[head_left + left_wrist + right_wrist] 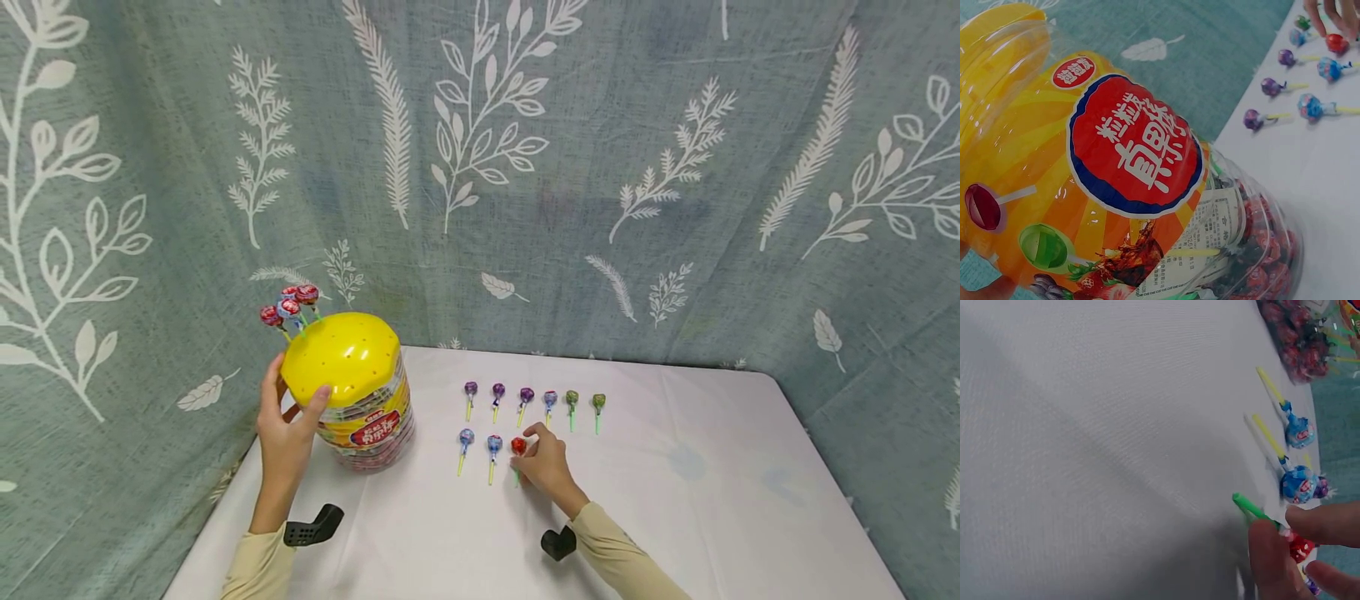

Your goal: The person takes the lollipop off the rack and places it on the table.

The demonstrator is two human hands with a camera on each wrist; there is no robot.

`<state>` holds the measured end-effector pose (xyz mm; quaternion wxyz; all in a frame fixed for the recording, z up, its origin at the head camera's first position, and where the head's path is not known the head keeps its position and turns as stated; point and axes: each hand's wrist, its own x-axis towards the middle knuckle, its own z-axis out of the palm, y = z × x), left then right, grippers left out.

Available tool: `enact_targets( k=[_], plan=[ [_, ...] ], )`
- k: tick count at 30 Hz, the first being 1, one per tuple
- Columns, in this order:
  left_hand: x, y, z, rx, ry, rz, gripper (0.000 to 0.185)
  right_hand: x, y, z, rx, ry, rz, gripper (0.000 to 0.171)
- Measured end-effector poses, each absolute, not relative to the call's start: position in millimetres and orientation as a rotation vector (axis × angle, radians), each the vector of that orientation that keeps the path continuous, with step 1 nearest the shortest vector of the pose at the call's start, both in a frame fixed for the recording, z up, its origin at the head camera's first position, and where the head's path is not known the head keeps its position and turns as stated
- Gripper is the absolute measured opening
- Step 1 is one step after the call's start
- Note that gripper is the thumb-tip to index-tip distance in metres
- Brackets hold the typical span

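Observation:
A clear lollipop jar (365, 412) with a yellow domed lid (341, 357) stands at the table's left; my left hand (287, 422) grips its side below the lid. Three wrapped lollipops (291, 307) stick up from the lid's far edge. The jar's label (1135, 147) fills the left wrist view. My right hand (544, 461) pinches a red lollipop (518, 447) with a green stick (1252, 507) lying on the table. Two blue lollipops (480, 442) lie left of it. A row of several purple and green lollipops (534, 397) lies behind.
A white cloth covers the table (697, 500). A leaf-print curtain (525, 167) hangs close behind and at both sides. Black wrist mounts (313, 525) sit on both forearms. The table's right half holds nothing but cloth.

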<state>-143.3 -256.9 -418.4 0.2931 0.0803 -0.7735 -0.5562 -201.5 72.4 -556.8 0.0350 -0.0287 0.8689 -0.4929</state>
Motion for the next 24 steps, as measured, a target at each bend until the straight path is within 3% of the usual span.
enact_targets(
  k=[24],
  plan=[
    [-142,-260,-420,0.201,-2.058,-1.475,0.072,-217,53,-482,-0.321,2.57,-1.784,0.024]
  ],
)
